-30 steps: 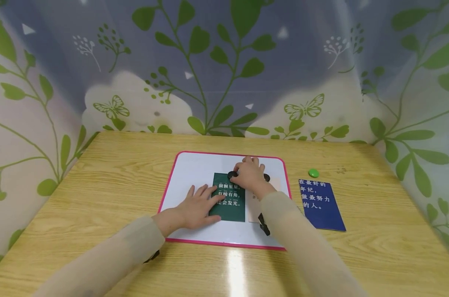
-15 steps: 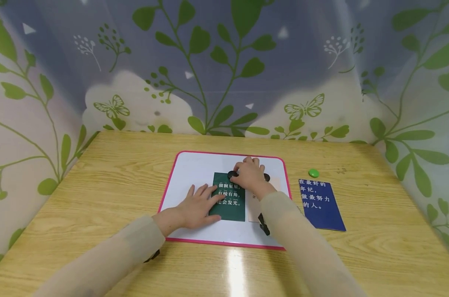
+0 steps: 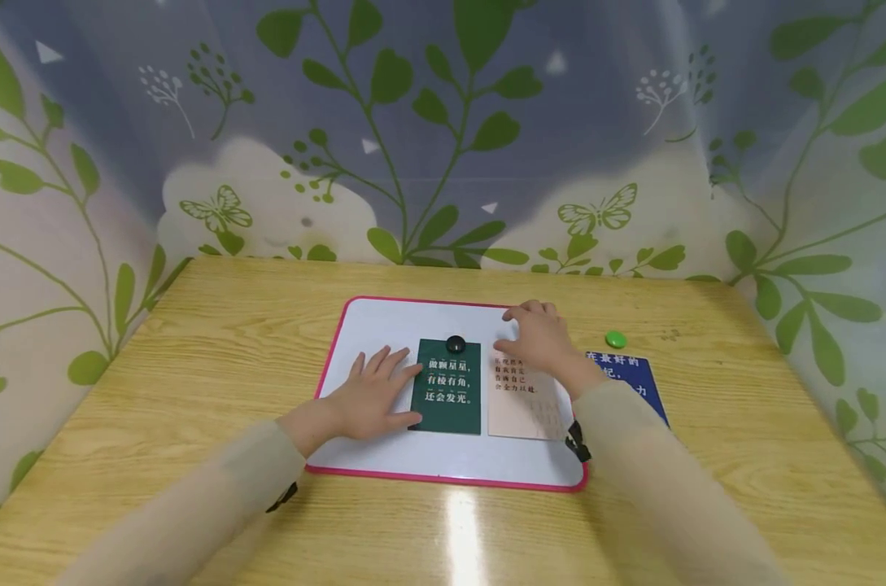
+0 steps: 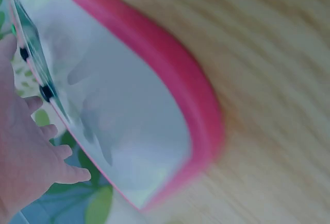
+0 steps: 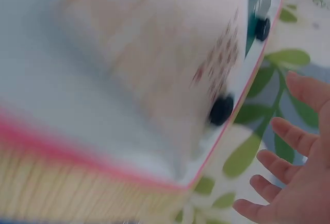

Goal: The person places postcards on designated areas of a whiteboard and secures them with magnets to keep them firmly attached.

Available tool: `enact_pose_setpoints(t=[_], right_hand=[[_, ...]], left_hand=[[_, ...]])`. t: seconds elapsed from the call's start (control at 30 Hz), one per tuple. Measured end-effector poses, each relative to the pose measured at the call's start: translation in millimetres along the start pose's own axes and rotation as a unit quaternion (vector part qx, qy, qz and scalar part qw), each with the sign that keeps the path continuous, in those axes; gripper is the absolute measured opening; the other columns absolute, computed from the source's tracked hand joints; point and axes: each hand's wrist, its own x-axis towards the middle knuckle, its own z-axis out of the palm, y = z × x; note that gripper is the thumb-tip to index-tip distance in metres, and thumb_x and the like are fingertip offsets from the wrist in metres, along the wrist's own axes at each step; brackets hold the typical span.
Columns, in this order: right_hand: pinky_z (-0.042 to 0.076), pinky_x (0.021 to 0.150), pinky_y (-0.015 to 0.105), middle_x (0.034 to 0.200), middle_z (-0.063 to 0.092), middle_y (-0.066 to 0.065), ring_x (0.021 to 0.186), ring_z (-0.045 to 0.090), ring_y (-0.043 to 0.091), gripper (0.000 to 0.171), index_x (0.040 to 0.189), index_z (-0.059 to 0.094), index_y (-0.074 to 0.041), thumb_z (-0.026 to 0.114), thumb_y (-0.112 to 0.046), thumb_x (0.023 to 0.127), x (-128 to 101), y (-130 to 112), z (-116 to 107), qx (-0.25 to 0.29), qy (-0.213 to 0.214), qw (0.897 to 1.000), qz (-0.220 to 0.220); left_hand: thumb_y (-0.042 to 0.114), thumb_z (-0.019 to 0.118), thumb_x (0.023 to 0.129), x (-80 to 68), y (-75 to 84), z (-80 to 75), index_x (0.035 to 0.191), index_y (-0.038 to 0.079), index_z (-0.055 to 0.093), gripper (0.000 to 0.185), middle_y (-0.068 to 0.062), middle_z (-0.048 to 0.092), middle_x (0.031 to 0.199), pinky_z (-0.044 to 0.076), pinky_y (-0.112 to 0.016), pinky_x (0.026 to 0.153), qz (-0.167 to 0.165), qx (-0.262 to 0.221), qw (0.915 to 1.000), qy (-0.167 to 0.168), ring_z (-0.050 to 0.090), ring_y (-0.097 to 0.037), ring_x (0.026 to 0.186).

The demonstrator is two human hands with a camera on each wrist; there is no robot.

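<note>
A dark green card (image 3: 446, 415) with white writing lies on a white magnetic board (image 3: 384, 321) edged in pink. At the card's top sits a round black magnet (image 3: 456, 344). My left hand (image 3: 373, 397) is spread beside the green card's left edge, fingertips right at it, holding nothing. My right hand (image 3: 543, 338) hovers over the upper part of a pale pink card (image 3: 516, 407), fingers apart and empty. It hides a second black magnet (image 5: 221, 109) from the head view; in the right wrist view that magnet sits at the pink card's top.
On the wooden table (image 3: 245, 342), right of the board, lies a blue card (image 3: 655, 399) with white writing, partly behind the right forearm. A green magnet (image 3: 615, 339) sits just beyond it. A leaf-patterned curtain (image 3: 428, 163) stands behind the table.
My right hand has let go of the black magnet on the green card and moved right, over the pink card. My left hand has drawn back leftward off the green card's writing.
</note>
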Motion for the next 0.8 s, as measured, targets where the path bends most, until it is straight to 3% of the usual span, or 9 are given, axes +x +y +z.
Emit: enact_pose_setpoints(t=[0.27, 0.4, 0.6, 0.8], right_hand=[[0.027, 0.098, 0.066, 0.138, 0.037, 0.029, 0.128, 0.027, 0.051, 0.054, 0.13, 0.049, -0.001, 0.061, -0.032, 0.088, -17, 53, -22, -0.009, 0.009, 1.0, 0.017], [0.027, 0.096, 0.068, 0.136, 0.037, 0.032, 0.125, 0.027, 0.054, 0.055, 0.13, 0.047, 0.003, 0.06, -0.031, 0.089, -29, 78, -32, -0.007, 0.003, 1.0, 0.02], [0.027, 0.097, 0.069, 0.134, 0.035, 0.037, 0.122, 0.025, 0.058, 0.058, 0.129, 0.045, 0.008, 0.058, -0.032, 0.089, -42, 112, -41, -0.002, -0.006, 1.0, 0.026], [0.028, 0.097, 0.068, 0.13, 0.037, 0.041, 0.119, 0.028, 0.06, 0.06, 0.127, 0.045, 0.012, 0.06, -0.032, 0.088, -53, 138, -46, -0.006, -0.022, 0.999, 0.036]], left_hand=[[0.058, 0.056, 0.084, -7.0, -32.5, -5.8, 0.146, 0.007, 0.028, 0.085, -0.02, 0.019, 0.154, 0.01, -0.07, 0.107, -0.062, 0.019, 0.9978, 0.016, 0.013, -0.046, 0.141], [0.063, 0.057, 0.08, -11.6, -51.2, -5.4, 0.147, 0.006, 0.025, 0.094, -0.022, 0.016, 0.154, 0.007, -0.072, 0.105, -0.086, 0.002, 0.9962, 0.01, 0.01, -0.049, 0.14], [0.066, 0.06, 0.076, -19.1, -70.5, -5.7, 0.148, 0.004, 0.021, 0.103, -0.024, 0.013, 0.154, 0.005, -0.074, 0.104, -0.09, -0.026, 0.9956, -0.001, 0.007, -0.05, 0.14], [0.066, 0.063, 0.073, -21.6, -75.7, -5.8, 0.148, 0.003, 0.02, 0.107, -0.024, 0.01, 0.155, 0.004, -0.073, 0.104, -0.087, -0.036, 0.9955, -0.009, 0.006, -0.05, 0.14]])
